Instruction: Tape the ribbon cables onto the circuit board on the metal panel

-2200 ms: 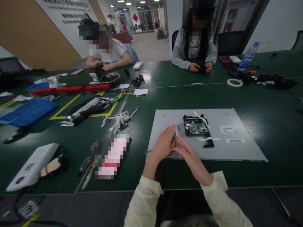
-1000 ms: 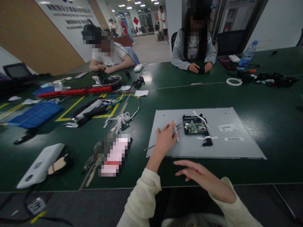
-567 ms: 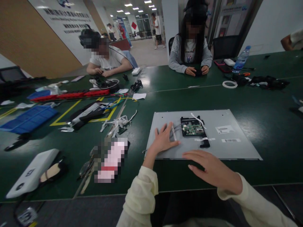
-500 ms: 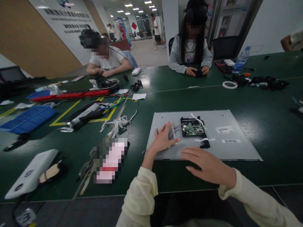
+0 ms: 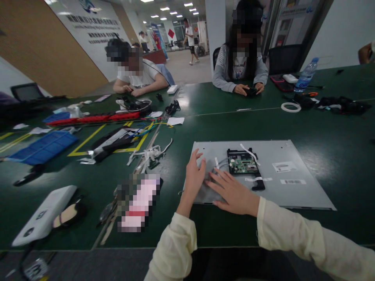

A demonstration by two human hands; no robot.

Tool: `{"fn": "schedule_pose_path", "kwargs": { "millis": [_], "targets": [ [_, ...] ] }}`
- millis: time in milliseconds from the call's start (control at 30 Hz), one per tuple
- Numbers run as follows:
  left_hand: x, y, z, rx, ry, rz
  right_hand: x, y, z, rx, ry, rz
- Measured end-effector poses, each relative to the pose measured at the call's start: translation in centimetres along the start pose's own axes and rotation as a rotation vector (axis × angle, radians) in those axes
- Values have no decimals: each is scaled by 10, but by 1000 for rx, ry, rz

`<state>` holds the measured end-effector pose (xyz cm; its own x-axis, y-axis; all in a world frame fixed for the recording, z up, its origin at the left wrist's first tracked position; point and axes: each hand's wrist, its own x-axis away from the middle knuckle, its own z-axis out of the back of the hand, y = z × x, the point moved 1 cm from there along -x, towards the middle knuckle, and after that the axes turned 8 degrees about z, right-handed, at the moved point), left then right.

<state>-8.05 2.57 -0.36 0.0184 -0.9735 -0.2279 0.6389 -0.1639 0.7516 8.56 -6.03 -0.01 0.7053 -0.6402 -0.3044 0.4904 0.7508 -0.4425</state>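
Note:
A grey metal panel [image 5: 293, 158] lies flat on the green table [image 5: 222, 125], with a small green circuit board [image 5: 242, 164] in a black frame near its middle. White tape strips and thin wires run from the board's left side [image 5: 217, 163]. My left hand [image 5: 195, 175] rests on the panel's left part, fingers stretched out and apart. My right hand [image 5: 233, 192] lies flat on the panel's near left corner, fingers spread, just right of the left hand and below the wires. Neither hand holds anything.
Left of the panel lie a tangle of white cable ties [image 5: 148, 153], a blurred pink object [image 5: 139, 202], a white device [image 5: 43, 214], a blue tray [image 5: 43, 146] and a red strip [image 5: 93, 117]. Two people sit across the table. A tape roll [image 5: 290, 107] and water bottle [image 5: 306, 74] stand far right.
My right hand drew back off the panel toward the table edge, then came forward and now lies flat on the near left corner. My left hand slid slightly left, away from the taped wires.

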Motion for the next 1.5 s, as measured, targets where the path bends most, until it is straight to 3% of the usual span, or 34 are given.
{"fn": "schedule_pose_path", "kwargs": {
  "millis": [333,733,1067,1500],
  "targets": [
    [6,8,6,-114,69,-97,0,6,-5,3,-73,-10],
    [10,3,5,-129,105,-105,0,13,-8,76,-32,-84],
    [14,3,3,-132,111,-102,2,63,4,346,55,-306],
    [16,3,4,-154,46,-69,55,142,34,621,191,-636]
  ]
}}
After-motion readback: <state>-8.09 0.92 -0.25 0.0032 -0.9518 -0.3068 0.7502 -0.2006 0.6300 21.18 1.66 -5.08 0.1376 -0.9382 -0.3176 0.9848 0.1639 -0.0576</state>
